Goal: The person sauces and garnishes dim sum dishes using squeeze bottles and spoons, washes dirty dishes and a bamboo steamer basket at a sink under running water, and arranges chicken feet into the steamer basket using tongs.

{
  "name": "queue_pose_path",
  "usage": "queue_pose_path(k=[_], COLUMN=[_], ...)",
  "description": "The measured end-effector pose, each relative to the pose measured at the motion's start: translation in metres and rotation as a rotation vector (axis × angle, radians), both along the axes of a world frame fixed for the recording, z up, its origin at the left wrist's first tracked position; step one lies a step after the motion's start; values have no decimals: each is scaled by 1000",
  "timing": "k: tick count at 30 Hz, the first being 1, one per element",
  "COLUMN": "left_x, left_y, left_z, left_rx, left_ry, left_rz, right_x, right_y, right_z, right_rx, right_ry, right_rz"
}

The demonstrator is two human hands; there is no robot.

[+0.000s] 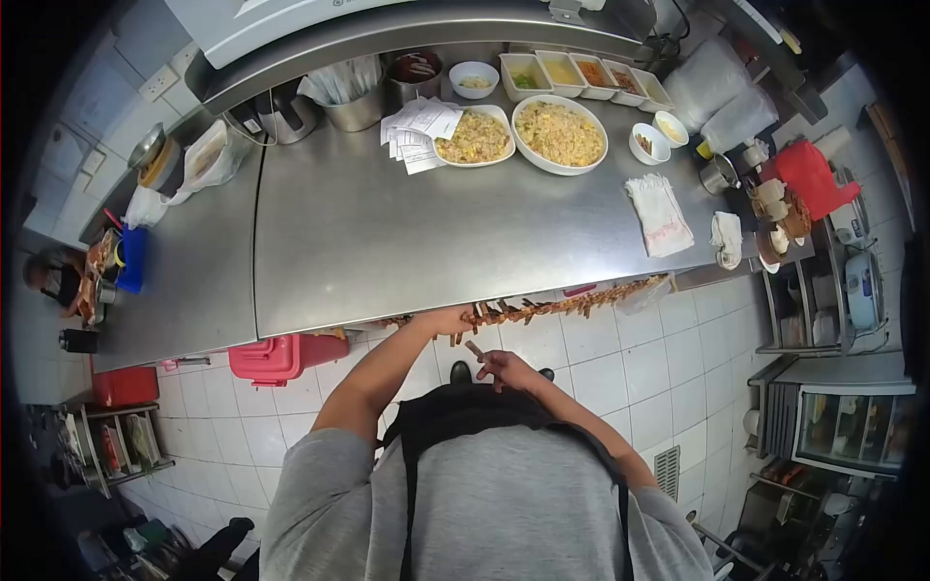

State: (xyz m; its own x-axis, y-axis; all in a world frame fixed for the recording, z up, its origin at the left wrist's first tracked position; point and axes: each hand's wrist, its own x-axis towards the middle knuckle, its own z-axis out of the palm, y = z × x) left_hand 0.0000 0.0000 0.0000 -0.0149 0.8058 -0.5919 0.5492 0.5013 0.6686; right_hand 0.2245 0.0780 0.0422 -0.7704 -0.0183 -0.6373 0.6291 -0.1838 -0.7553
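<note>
My left hand [448,321] is closed at the counter's front edge, its fingers wrapped at a long row of brown wooden clothespins [542,308]. That row runs to the right just below the edge; exactly which part the fingers grip is hard to see. Lower and nearer my body, my right hand [508,369] pinches one small, flat, light-brown clothespin [473,350] that sticks out up and to the left. A gap separates it from the row.
The steel counter [417,242] bears two bowls of fried rice [560,134] [477,136], paper slips [417,131], a folded white cloth [661,215] and white ingredient tubs [526,77]. A red cooler box [281,358] stands under it. Another person [58,281] is at far left.
</note>
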Motion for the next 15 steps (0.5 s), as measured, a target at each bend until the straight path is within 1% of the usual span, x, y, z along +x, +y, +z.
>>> queue_pose_path(k=[2, 3, 5, 7, 9, 11, 12, 13, 14, 15], left_x=[-2, -6, 8, 11, 10, 9, 9, 8, 6, 6], left_y=[1, -21, -23, -25, -25, -26, -26, -25, -22, -21], left_z=[-12, 4, 34, 27, 20, 12, 12, 13, 14, 25], left_rx=[147, 116, 44, 81, -70, -24, 30, 85, 48, 56], left_ry=[-173, -158, -58, -74, -140, -87, -27, 36, 11, 16], left_rz=[128, 124, 255, 243, 309, 269, 261, 251, 249, 242], right_x=[-3, -11, -13, -18, -24, -30, -31, -32, -33, -33], right_y=[5, -12, -5, -2, -1, -1, -2, -3, -4, -6], right_z=[1, -1, -7, -8, -12, -18, -19, -20, -20, -21], right_rx=[-40, -73, -129, -156, -184, -243, -244, -303, -361, -355], right_ry=[-13, 0, -28, -47, -63, -98, -94, -95, -96, -88], right_rz=[-69, -74, -173, -213, -248, -256, -257, -289, -324, -331])
